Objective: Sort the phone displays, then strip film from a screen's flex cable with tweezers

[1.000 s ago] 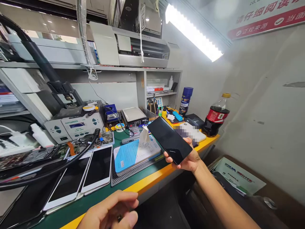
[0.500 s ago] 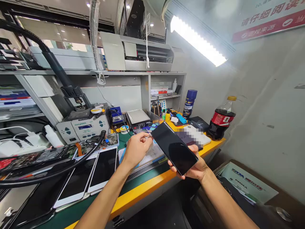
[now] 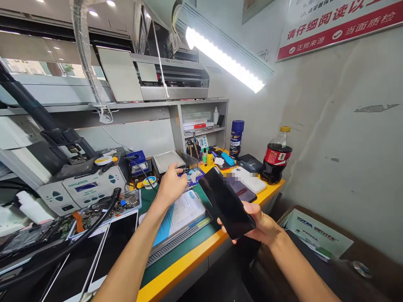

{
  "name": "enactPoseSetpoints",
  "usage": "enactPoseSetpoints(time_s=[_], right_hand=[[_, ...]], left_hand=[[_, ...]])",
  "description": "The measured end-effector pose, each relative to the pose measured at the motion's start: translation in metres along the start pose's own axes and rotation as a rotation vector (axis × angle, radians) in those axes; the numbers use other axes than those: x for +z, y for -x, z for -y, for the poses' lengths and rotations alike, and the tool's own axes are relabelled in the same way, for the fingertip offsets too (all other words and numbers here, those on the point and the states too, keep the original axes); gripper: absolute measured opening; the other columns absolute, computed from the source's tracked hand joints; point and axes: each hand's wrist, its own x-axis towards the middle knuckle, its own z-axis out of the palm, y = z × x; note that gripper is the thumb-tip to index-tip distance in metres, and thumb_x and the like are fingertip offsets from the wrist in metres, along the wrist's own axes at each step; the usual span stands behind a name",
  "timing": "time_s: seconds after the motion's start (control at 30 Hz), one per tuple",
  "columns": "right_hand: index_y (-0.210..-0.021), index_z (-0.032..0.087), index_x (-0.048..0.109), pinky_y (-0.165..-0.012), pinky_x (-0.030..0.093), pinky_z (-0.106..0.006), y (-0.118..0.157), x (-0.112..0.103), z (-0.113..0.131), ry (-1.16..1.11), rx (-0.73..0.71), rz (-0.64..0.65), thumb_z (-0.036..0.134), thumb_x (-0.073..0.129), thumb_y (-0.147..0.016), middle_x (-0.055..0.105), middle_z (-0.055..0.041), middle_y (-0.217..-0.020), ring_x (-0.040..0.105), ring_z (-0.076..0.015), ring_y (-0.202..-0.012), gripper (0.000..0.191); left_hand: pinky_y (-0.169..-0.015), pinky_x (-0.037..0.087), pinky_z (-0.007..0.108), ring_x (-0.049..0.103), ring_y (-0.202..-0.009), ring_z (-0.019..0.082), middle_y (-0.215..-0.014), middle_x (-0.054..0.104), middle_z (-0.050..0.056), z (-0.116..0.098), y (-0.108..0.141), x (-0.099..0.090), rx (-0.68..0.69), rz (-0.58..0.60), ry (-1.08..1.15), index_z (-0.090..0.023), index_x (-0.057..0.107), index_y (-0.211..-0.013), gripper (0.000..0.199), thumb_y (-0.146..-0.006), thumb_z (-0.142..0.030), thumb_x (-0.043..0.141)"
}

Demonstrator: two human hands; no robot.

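The phone (image 3: 225, 204) is glossy black; right fingers (image 3: 253, 209) grip it; left fingers (image 3: 181, 181) are parted.

a bright lamp (image 3: 225, 60) shines near a scuffed grey wall (image 3: 317, 100) and grey shelving (image 3: 176, 123).

Through the one head-worn camera, I look forward and down from close behind the bare left fingers (image 3: 183, 180) and bare right fingers (image 3: 253, 209), across the green, yellow-edged tabletop (image 3: 182, 266) toward the gray shelf unit (image 3: 176, 121) and pale gray wall (image 3: 324, 126).
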Motion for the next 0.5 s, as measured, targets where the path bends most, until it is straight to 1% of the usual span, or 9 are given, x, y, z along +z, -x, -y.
enactPoseSetpoints(time_s=[0.07, 0.1, 0.17, 0.23, 0.3, 0.37, 0.43, 0.5], right_hand=[[-0.118, 0.015, 0.065, -0.067, 0.059, -0.034, -0.001, 0.007, 0.002, 0.047, -0.045, -0.052, 0.051, 0.069, -0.085, 0.073, -0.0111, -0.108, 0.071, -0.0225, -0.091, 0.049], [-0.117, 0.015, 0.066, -0.068, 0.059, -0.034, -0.002, 0.010, 0.003, 0.069, -0.061, -0.074, 0.048, 0.070, -0.084, 0.073, -0.0116, -0.108, 0.070, -0.0230, -0.091, 0.047], [-0.116, 0.015, 0.066, -0.069, 0.059, -0.036, -0.007, 0.017, 0.002, 0.109, -0.088, -0.107, 0.047, 0.071, -0.082, 0.072, -0.0125, -0.110, 0.070, -0.0248, -0.093, 0.046], [-0.116, 0.017, 0.066, -0.075, 0.058, -0.038, -0.014, 0.022, -0.001, 0.150, -0.121, -0.132, 0.046, 0.072, -0.081, 0.072, -0.0113, -0.111, 0.069, -0.0256, -0.094, 0.046], [-0.117, 0.020, 0.066, -0.085, 0.055, -0.038, -0.020, 0.028, -0.006, 0.196, -0.151, -0.154, 0.042, 0.075, -0.080, 0.072, -0.0088, -0.112, 0.068, -0.0249, -0.099, 0.044], [-0.118, 0.022, 0.067, -0.093, 0.050, -0.037, -0.024, 0.035, -0.011, 0.248, -0.163, -0.170, 0.039, 0.078, -0.080, 0.072, -0.0068, -0.112, 0.066, -0.0240, -0.105, 0.044], [-0.118, 0.023, 0.068, -0.096, 0.047, -0.036, -0.026, 0.042, -0.015, 0.293, -0.158, -0.177, 0.038, 0.081, -0.078, 0.072, -0.0061, -0.113, 0.064, -0.0242, -0.108, 0.044], [-0.117, 0.024, 0.068, -0.098, 0.046, -0.037, -0.027, 0.049, -0.018, 0.323, -0.148, -0.183, 0.038, 0.082, -0.078, 0.071, -0.0055, -0.114, 0.063, -0.0242, -0.108, 0.044]], left_hand=[[-0.078, 0.059, 0.039, 0.068, -0.102, 0.028, -0.129, 0.062, 0.022, -0.003, 0.025, 0.004, -0.043, 0.050, 0.078, -0.008, 0.038, -0.143, 0.066, -0.090, -0.037, 0.064], [-0.080, 0.059, 0.039, 0.068, -0.104, 0.028, -0.125, 0.065, 0.023, -0.004, 0.039, 0.006, -0.062, 0.103, 0.121, -0.005, 0.042, -0.140, 0.066, -0.089, -0.043, 0.064], [-0.083, 0.060, 0.037, 0.068, -0.108, 0.028, -0.128, 0.064, 0.022, -0.005, 0.066, 0.012, -0.100, 0.212, 0.196, -0.007, 0.048, -0.135, 0.069, -0.087, -0.052, 0.066], [-0.084, 0.060, 0.038, 0.069, -0.107, 0.029, -0.128, 0.065, 0.020, -0.006, 0.086, 0.016, -0.120, 0.281, 0.246, -0.010, 0.047, -0.136, 0.075, -0.082, -0.055, 0.071], [-0.086, 0.059, 0.039, 0.069, -0.107, 0.030, -0.129, 0.064, 0.020, -0.005, 0.096, 0.018, -0.128, 0.282, 0.268, -0.012, 0.046, -0.137, 0.081, -0.075, -0.055, 0.078], [-0.087, 0.058, 0.039, 0.068, -0.110, 0.031, -0.129, 0.065, 0.020, -0.003, 0.098, 0.016, -0.122, 0.237, 0.274, -0.013, 0.046, -0.135, 0.084, -0.070, -0.052, 0.083], [-0.086, 0.057, 0.038, 0.067, -0.110, 0.031, -0.123, 0.068, 0.018, 0.001, 0.097, 0.012, -0.093, 0.202, 0.283, -0.014, 0.050, -0.130, 0.078, -0.070, -0.049, 0.084], [-0.082, 0.058, 0.037, 0.068, -0.108, 0.030, -0.116, 0.071, 0.014, 0.004, 0.098, 0.008, -0.060, 0.206, 0.304, -0.015, 0.055, -0.125, 0.068, -0.072, -0.048, 0.083]])
